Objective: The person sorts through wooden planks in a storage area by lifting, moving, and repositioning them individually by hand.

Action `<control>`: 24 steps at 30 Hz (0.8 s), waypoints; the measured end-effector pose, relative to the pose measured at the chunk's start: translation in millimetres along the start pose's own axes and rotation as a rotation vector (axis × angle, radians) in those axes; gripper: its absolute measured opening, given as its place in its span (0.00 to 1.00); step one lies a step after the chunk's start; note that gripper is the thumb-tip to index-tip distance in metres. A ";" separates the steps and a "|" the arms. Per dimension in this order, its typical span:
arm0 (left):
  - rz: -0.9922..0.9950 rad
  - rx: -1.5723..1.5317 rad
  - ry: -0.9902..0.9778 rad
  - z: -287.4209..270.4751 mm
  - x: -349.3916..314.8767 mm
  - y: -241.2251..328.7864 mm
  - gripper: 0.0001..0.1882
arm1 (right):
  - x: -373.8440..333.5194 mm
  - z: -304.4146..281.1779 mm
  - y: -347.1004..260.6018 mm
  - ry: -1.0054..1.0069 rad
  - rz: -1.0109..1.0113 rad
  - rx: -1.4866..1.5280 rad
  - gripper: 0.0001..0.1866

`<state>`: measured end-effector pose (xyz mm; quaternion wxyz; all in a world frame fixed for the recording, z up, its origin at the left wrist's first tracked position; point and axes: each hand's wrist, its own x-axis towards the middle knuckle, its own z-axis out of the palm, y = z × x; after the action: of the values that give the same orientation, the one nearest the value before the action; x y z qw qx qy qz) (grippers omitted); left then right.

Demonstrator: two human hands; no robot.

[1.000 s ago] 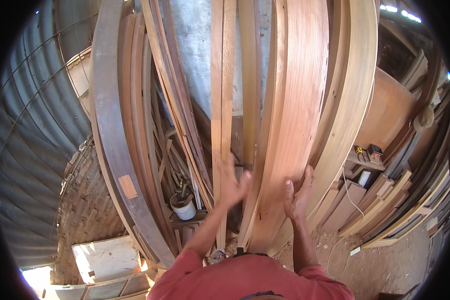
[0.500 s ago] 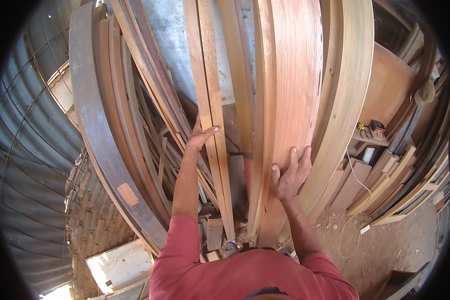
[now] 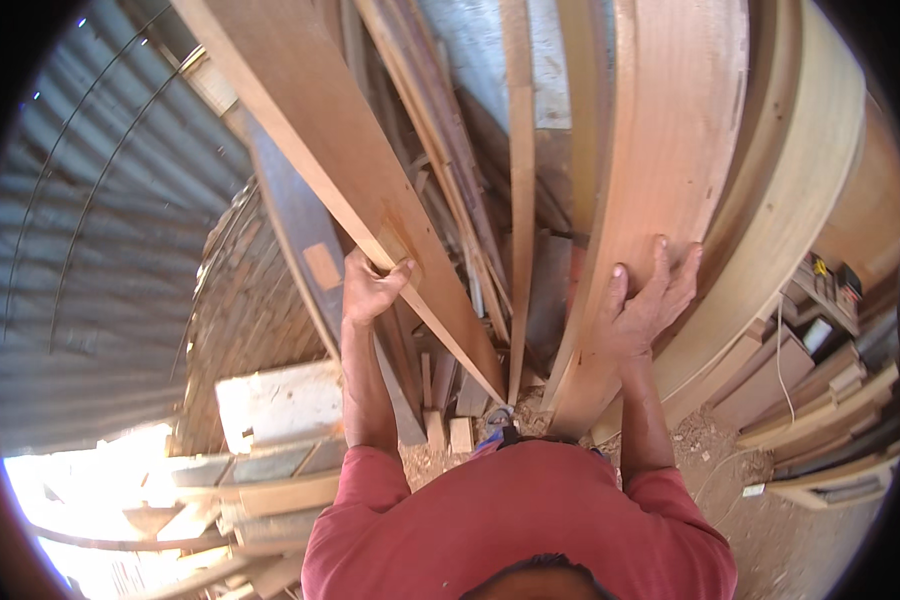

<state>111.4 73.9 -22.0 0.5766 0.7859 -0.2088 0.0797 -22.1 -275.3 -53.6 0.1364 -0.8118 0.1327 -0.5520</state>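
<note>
My left hand [image 3: 373, 286] is closed round the edge of a long brown wooden plank [image 3: 320, 130], which leans to the left with its lower end near my feet. The thumb lies over the plank's face; the other fingers are partly hidden behind it. My right hand [image 3: 655, 305] rests with spread fingers on the face of a wide, pinkish board [image 3: 675, 120] standing upright on the right. Between the two, a narrow wooden strip [image 3: 521, 200] stands by itself.
Pale long boards [image 3: 805, 200] stand right of the pinkish one. A dark grey board [image 3: 295, 215] and several thin strips [image 3: 440, 150] lean behind the plank. At the left is a corrugated metal wall [image 3: 100, 220]. A cable [image 3: 782, 360] hangs over stacked timber at the right.
My left hand has pulled one plank away from the narrow strip beside it and tilted it left. My right hand stays on the pinkish board. The view has shifted left.
</note>
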 end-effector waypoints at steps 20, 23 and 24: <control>0.134 0.218 0.581 3.2 -73.6 13.1 0.17 | 1.6 -4.5 7.8 -0.012 -0.079 0.030 0.25; 0.016 0.030 0.492 24.6 -50.4 18.7 0.18 | 0.6 -3.3 9.5 -0.009 -0.081 0.006 0.26; 0.035 -0.010 0.472 31.0 -40.0 11.9 0.18 | -0.4 -2.8 10.2 -0.004 -0.083 0.005 0.26</control>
<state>66.8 51.2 -36.3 0.6120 0.7388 -0.0822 0.2701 -25.5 -284.8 -56.7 0.1155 -0.8174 0.0972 -0.5560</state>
